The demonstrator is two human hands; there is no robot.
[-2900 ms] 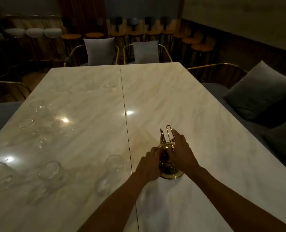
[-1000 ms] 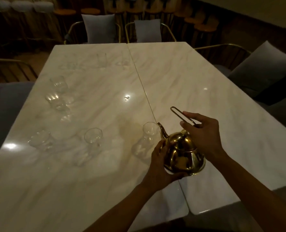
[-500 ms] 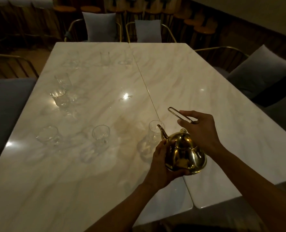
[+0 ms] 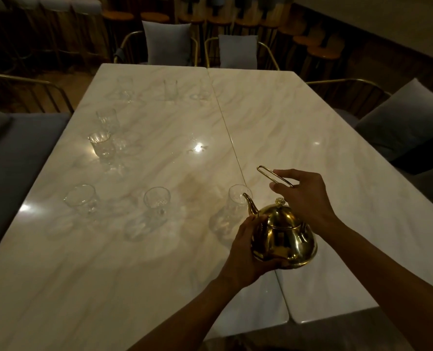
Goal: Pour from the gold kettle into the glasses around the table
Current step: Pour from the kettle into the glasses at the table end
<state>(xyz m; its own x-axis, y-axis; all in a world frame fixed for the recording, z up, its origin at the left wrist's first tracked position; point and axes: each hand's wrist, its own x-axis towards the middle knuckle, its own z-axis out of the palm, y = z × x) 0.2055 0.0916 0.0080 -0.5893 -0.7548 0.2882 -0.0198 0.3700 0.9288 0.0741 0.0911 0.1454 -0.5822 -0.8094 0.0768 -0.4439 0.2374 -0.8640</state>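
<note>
I hold the gold kettle (image 4: 285, 236) in the air above the near part of the marble table (image 4: 159, 287). My right hand (image 4: 304, 196) grips its thin wire handle. My left hand (image 4: 248, 252) cups the kettle's body from below on the left. The kettle leans left, and its spout tip sits over the rim of the nearest clear glass (image 4: 235, 206). A second glass (image 4: 157, 203) and a third glass (image 4: 82, 201) stand in a row to the left. Whether liquid flows cannot be made out.
Further glasses stand along the left side (image 4: 101, 145) and the far end (image 4: 170, 89) of the table. Chairs with grey cushions (image 4: 167, 44) line the far end, and another cushion (image 4: 407, 117) lies at the right. A grey bench (image 4: 15, 158) runs along the left edge.
The kettle was lifted off the table with both hands and brought left to the nearest glass. Over the last second it has tipped slightly, the spout settling over the glass rim.
</note>
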